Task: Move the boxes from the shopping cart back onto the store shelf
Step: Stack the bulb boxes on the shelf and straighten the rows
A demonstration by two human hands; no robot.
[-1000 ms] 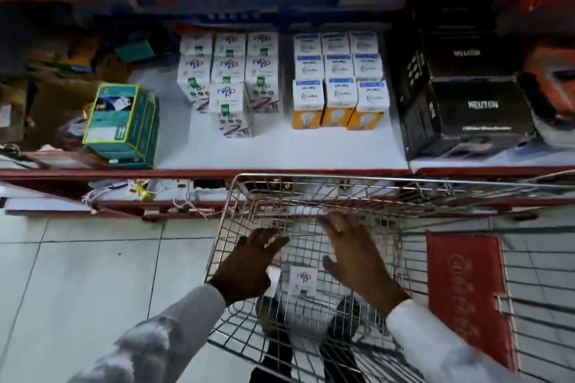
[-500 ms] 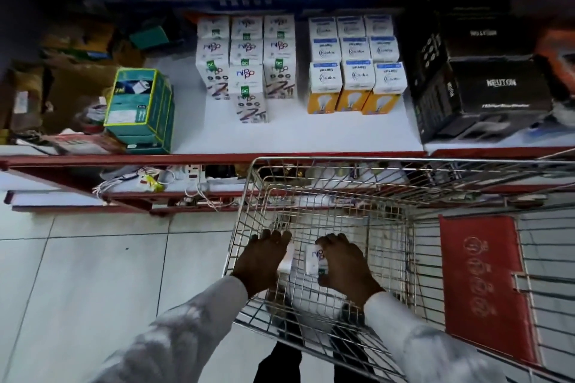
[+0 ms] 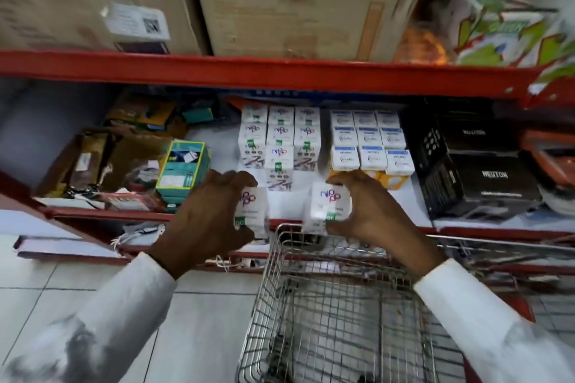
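My left hand (image 3: 207, 218) grips a small white bulb box (image 3: 252, 208) with a purple logo and a green tag. My right hand (image 3: 367, 211) grips a second, matching white box (image 3: 326, 205). Both boxes hang above the front rim of the wire shopping cart (image 3: 280, 258), just in front of the red edge of the white store shelf (image 3: 404, 196). On that shelf stand several matching white boxes (image 3: 280, 146) in rows, one of them standing out in front. The cart's floor looks blurred and I cannot tell what lies in it.
White-and-orange bulb boxes (image 3: 370, 149) stand to the right of the rows. Black boxes (image 3: 485, 177) fill the shelf's right end; a green box (image 3: 183, 168) and clutter fill the left. Large cardboard cartons (image 3: 295, 6) sit on the shelf above. Tiled floor lies at the left.
Both hands closed on a box each inside the cart, then lifted them out and up to shelf height. The view has tilted upward, showing the upper shelf.
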